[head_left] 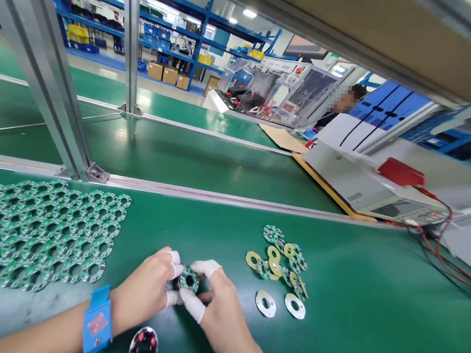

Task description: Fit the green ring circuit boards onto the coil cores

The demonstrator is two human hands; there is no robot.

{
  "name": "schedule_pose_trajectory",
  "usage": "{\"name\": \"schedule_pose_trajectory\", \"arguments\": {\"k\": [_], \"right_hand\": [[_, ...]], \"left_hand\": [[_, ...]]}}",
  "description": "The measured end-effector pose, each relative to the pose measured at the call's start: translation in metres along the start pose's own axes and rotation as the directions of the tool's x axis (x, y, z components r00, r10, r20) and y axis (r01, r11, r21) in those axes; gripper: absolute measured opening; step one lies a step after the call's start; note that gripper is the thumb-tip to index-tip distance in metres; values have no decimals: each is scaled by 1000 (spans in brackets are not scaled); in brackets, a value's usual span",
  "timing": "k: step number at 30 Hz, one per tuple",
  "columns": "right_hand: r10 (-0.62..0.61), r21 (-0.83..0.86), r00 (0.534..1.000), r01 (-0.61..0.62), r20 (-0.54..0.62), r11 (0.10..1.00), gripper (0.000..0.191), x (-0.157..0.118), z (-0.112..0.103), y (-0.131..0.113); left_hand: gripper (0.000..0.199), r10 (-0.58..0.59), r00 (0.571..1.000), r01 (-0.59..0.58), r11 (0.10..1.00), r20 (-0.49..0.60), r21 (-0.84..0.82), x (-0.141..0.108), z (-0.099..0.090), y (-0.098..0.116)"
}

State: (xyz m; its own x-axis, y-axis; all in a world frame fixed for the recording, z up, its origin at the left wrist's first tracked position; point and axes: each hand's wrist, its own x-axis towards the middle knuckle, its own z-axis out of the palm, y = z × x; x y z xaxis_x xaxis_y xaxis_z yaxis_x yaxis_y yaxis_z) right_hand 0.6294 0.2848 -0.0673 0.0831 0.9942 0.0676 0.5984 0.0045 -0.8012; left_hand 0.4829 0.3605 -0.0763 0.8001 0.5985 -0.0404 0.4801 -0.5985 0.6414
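Between my two hands is a small round part with a green ring-shaped circuit board (188, 279) on its top face. My left hand (154, 280) pinches its left side, with white covers on the fingertips and a blue band (98, 325) at the wrist. From the right, my right hand (217, 299) grips the same part, its thumb and forefinger also in white covers. The fingers hide much of the part's sides. Below my left hand, a round part with copper windings (144, 348) lies near the bottom edge of the view.
Rows of green ring boards (33, 233) cover the left of the green table (197, 217). Loose ring boards and yellowish rings (252, 259) lie at right, near two white rings (266, 303). A metal post (55, 76) and a grey instrument (371, 183) stand beyond. A person (346, 101) is behind.
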Motion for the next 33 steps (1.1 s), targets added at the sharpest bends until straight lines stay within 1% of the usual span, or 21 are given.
{"name": "schedule_pose_trajectory", "arguments": {"k": [4,8,12,18,21,23,24,26,27,29,31,33], "right_hand": [[-1,22,1000,1,21,1000,18,1,-1,1],[3,73,999,-6,36,997,22,-2,-3,3],[18,38,999,-19,27,999,24,-4,-5,3],[-2,-1,999,2,45,1000,18,-3,-2,3],[2,15,999,-2,41,1000,20,-3,-1,6],[0,31,999,-1,39,1000,21,-3,-1,9],[0,35,999,-1,41,999,21,-2,-1,10],[7,41,998,-9,57,999,22,0,-2,12],[17,49,998,-20,68,999,24,1,-4,13],[53,100,993,-64,109,993,29,5,-8,15],[98,189,975,-136,200,972,37,8,-14,17],[115,267,945,-202,308,942,42,10,-20,18]], "left_hand": [[6,-8,1000,8,1000,-1,3,1,-1,1],[10,10,1000,-10,1000,-5,-13,2,-2,0],[14,25,1000,-25,1000,11,-17,1,-3,0],[13,34,999,-34,999,-3,-7,2,2,-1],[13,12,1000,-11,999,20,-37,1,-5,0],[23,11,999,-9,997,35,-71,-3,-14,3],[30,24,999,-22,997,22,-78,-5,-19,6],[34,90,996,-91,995,-29,-41,-9,-25,10],[32,146,988,-146,989,-50,10,-10,-26,11],[22,275,961,-266,951,-40,156,-12,-23,12],[19,377,926,-361,886,0,292,-11,-15,11],[19,434,901,-403,834,4,377,-10,-8,8]]}}
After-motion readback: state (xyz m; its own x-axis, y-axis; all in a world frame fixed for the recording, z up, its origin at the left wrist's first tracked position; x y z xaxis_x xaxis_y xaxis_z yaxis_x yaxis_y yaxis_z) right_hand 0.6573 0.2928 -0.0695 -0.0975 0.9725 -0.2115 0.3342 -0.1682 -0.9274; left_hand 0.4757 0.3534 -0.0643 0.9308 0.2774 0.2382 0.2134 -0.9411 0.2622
